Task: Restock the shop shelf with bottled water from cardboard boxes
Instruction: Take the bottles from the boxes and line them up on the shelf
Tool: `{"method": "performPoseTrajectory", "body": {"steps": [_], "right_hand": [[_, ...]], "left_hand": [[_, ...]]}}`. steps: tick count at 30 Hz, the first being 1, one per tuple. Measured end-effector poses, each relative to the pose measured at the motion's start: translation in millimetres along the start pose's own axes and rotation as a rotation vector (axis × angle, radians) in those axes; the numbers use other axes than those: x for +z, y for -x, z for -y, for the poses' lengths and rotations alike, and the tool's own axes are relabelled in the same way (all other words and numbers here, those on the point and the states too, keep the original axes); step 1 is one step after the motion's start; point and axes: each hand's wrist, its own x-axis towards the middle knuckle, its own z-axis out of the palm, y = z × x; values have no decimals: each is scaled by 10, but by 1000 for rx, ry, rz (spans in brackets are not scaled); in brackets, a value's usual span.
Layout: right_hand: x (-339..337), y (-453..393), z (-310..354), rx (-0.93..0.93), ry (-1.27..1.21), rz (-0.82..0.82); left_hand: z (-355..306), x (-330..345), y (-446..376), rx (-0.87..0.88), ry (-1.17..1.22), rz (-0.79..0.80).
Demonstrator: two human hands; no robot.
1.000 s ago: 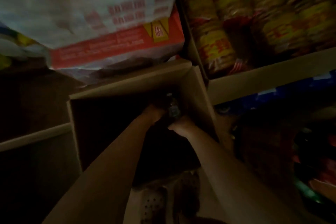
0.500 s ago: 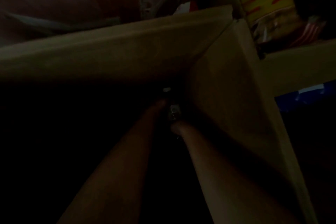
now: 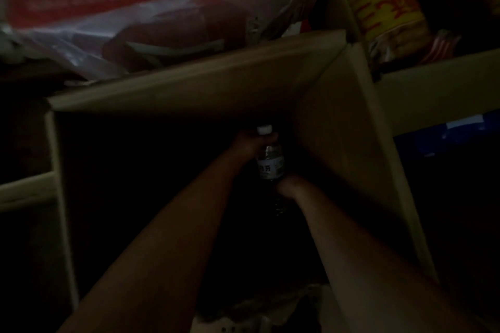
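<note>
Both my arms reach into a dark open cardboard box. A clear water bottle with a white cap and a pale label stands upright near the box's far right corner. My left hand grips the bottle's neck just under the cap. My right hand holds the bottle lower down, below the label. The bottle's base and the box floor are lost in darkness.
A red and white plastic-wrapped pack lies above the box's far flap. Yellow-labelled rolls fill another carton at the upper right, with something blue beneath. A pale shelf edge shows at the left.
The view has pulled back a little and brightened. The bottle now shows more clearly and higher, with its cap and label visible; both hands stay on it.
</note>
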Motion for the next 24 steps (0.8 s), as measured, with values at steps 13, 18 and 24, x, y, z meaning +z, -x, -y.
{"method": "performPoseTrajectory", "body": {"steps": [13, 18, 24], "right_hand": [[-425, 2156, 451, -278, -445, -65], [-933, 3262, 771, -444, -574, -99], [-1871, 4762, 1135, -586, -597, -345]], "left_hand": [[-1505, -343, 1930, 306, -413, -36], [-2591, -376, 2794, 313, -298, -78], [-4033, -27, 3948, 396, -177, 114]]}}
